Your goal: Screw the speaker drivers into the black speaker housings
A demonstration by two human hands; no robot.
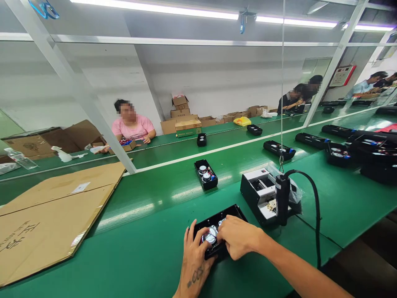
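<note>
A long black speaker housing lies on the green bench in front of me, with round silver speakers inside. One silver speaker shows between my hands; a second is mostly covered by my right hand. My left hand is curled round the housing's left end, its thumb and forefinger bent over the speaker and thin wires. With fingers closed, my right hand reaches into the housing beside that speaker. Whatever its fingertips pinch is hidden.
A parts box stands right of the housing, beneath a hanging black electric screwdriver with a cable. Flattened cardboard covers the left. Another speaker housing sits ahead; several lie right. A person in pink sits opposite.
</note>
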